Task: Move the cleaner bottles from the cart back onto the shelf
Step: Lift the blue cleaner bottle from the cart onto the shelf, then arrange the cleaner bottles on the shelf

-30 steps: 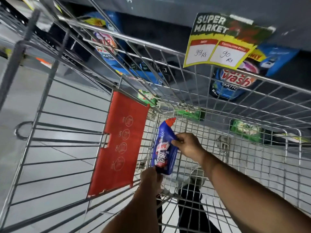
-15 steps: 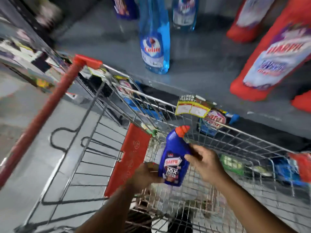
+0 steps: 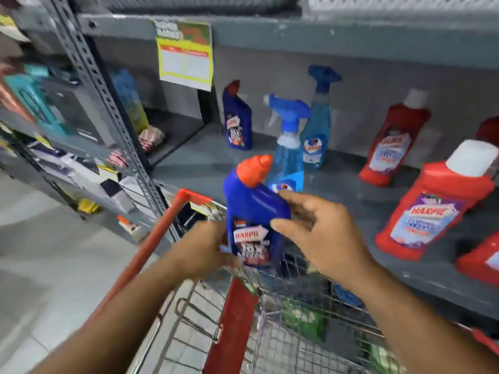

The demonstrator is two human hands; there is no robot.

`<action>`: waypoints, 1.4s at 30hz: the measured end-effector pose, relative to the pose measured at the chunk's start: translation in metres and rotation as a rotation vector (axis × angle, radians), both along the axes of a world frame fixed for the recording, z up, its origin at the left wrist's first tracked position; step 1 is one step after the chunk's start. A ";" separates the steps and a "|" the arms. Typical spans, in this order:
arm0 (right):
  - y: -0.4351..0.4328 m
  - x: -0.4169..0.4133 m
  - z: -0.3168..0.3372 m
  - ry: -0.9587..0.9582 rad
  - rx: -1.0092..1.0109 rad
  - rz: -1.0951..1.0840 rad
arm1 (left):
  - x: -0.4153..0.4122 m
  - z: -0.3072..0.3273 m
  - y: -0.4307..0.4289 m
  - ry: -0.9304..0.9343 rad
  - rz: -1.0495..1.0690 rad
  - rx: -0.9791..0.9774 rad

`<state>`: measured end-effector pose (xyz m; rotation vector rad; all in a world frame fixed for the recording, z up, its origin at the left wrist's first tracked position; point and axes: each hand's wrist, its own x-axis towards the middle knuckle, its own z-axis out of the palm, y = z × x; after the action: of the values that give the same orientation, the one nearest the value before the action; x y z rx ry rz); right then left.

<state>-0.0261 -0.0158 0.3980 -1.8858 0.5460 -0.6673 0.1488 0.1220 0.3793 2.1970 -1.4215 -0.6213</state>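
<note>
I've got the blue bottle (image 3: 253, 211) clamped between left hand (image 3: 201, 248) and right hand (image 3: 321, 238) above the cart (image 3: 189, 197), not yet shelved, with others already standing on the shelf (image 3: 205, 160).

Blue orange-capped cleaner bottle (image 3: 253, 211) upright, held above cart (image 3: 243, 319)

A dark-blue angled-neck cleaner bottle (image 3: 252, 209) was held above the wire shopping cart (image 3: 272, 344), left hand (image 3: 201, 248) at its base, right hand (image 3: 321, 238) on its right side. Behind it on the grey metal shelf (image 3: 351, 190) stood two clear-blue spray bottles (image 3: 290, 155), a matching dark-blue bottle (image 3: 237, 118) to their left, and red white-capped bottles (image 3: 432, 206) to their right.
</note>
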 end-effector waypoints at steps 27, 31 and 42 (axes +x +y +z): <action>-0.045 0.210 -0.037 0.162 -0.379 -0.282 | 0.225 -0.043 -0.117 -0.064 -0.049 0.082; -0.026 0.185 -0.040 0.078 -0.284 -0.245 | 0.225 -0.029 -0.106 -0.248 -0.030 0.144; -0.025 -0.097 -0.066 -0.072 -0.123 -0.712 | 0.060 0.017 -0.025 -0.515 -0.277 0.041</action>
<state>-0.1234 -0.0413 0.3319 -1.7535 1.1710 -1.2419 0.2090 0.0968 0.3961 2.3132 -2.0080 -0.1673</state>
